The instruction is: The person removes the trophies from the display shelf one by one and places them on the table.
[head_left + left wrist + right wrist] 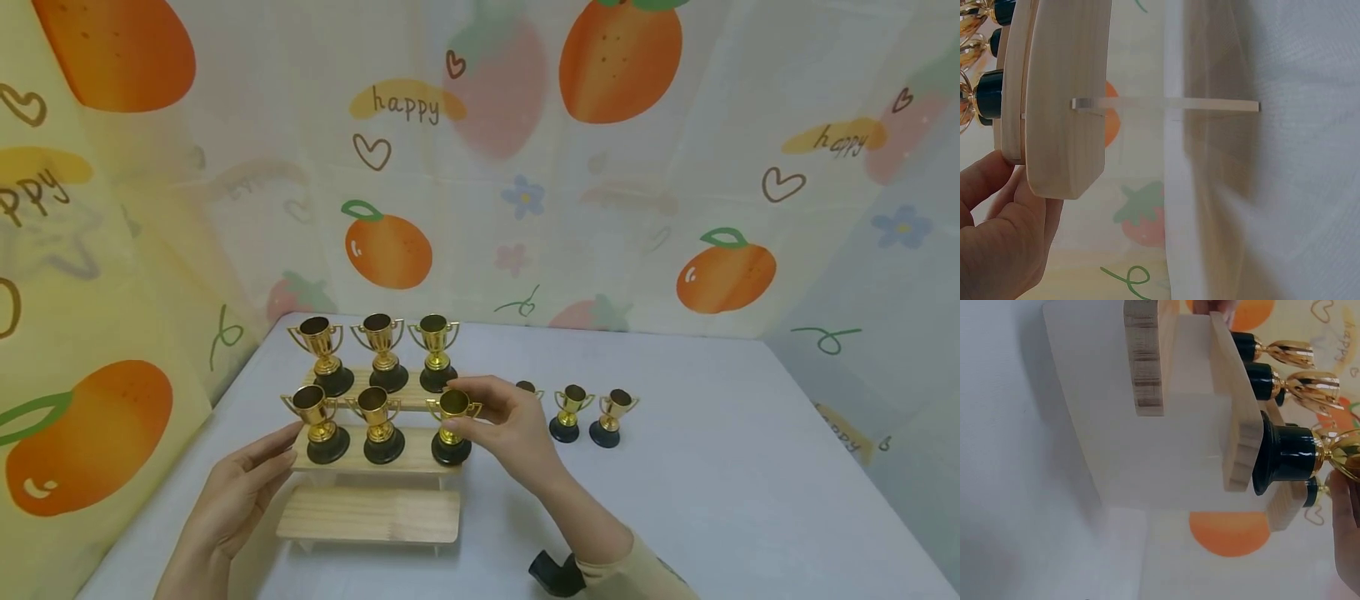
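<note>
A three-tier wooden display stand (367, 515) holds small gold trophies with black bases on its top and middle tiers. At the left end of the middle tier, my left hand (243, 492) grips the board's edge with thumb and fingers, as the left wrist view also shows (1007, 225). My right hand (510, 425) pinches the cup of a gold trophy (452, 450) at the right end of the middle tier. In the right wrist view this trophy's black base (1294, 453) is right at the board's end, upright relative to it. Two trophies (378, 425) stand left of it.
Three trophies (386, 342) line the top tier. To the right on the white table (712, 483) stand more trophies (606, 429), one partly hidden by my right hand. A black object (557, 575) is near my right wrist. Fruit-print cloth (480, 233) hangs behind.
</note>
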{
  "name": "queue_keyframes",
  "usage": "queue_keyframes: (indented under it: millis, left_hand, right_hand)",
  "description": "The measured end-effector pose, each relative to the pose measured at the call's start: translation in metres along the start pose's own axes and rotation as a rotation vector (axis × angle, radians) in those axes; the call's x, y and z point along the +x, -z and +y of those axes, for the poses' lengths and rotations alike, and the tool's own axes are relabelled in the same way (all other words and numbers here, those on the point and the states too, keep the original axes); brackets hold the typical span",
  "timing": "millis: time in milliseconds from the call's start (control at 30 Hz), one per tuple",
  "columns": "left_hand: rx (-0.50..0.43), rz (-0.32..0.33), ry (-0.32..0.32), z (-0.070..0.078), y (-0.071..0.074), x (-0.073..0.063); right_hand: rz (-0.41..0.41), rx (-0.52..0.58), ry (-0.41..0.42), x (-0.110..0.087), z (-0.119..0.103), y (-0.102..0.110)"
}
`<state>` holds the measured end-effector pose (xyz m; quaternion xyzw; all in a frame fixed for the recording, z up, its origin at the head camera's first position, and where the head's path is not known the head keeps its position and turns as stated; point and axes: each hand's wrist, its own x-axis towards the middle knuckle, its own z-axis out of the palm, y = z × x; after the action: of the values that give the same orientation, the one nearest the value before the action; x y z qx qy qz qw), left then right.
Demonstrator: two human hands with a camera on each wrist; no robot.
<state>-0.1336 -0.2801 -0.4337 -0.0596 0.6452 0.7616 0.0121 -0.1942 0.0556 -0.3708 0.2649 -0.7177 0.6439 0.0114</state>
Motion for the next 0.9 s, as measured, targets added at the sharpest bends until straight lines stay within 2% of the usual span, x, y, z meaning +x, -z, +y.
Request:
queue_keyframes:
  millis: [433,900]
  left_hand:
    - [-0.003,0.004,0.013,0.003,-0.002,-0.002]
    - [0.010,0.003,0.006,0.002,0.000,0.000]
  right_hand:
    - [0.053,-0.012,0.025,-0.012,0.002,0.029]
    - [0.084,-0.008,-0.001,-0.021,0.013,0.046]
